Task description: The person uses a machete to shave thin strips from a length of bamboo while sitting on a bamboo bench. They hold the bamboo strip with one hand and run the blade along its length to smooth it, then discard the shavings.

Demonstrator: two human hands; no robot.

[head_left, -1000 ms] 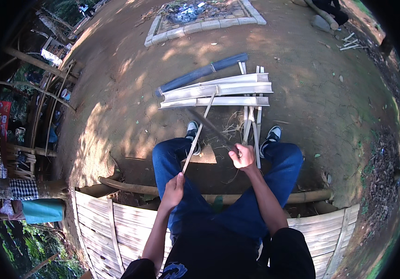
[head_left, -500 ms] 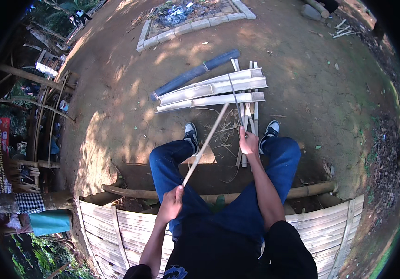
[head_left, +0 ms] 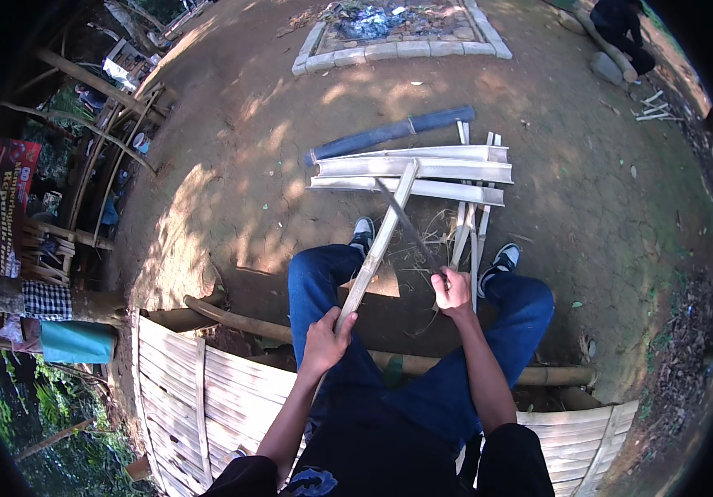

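Observation:
My left hand (head_left: pixel 327 340) is closed round the near end of a long pale bamboo strip (head_left: pixel 379 248), which slants up and away over the split bamboo. In my right hand (head_left: pixel 452 291) is the handle of a long dark-bladed machete (head_left: pixel 406 222); its blade points up and left, with the tip by the strip's edge. Whether blade and strip touch, I cannot tell. Beyond them lie several split bamboo halves (head_left: pixel 447 171), hollow side up, and a dark bamboo pole (head_left: pixel 389 135). Narrow bamboo slats (head_left: pixel 482 228) lie on the ground under the halves' right ends.
I sit on a slatted bamboo bench (head_left: pixel 232 406) with a bamboo pole (head_left: pixel 555 375) along its front. Thin shavings (head_left: pixel 422 261) litter the ground between my feet. A brick-edged fire pit (head_left: pixel 364 55) is at the far side. At the far right, a person in dark clothes (head_left: pixel 620 29) is beside a log.
The bamboo strip has turned to show its broad face. My right hand has moved nearer, and the machete now tilts left toward the strip. The view has shifted.

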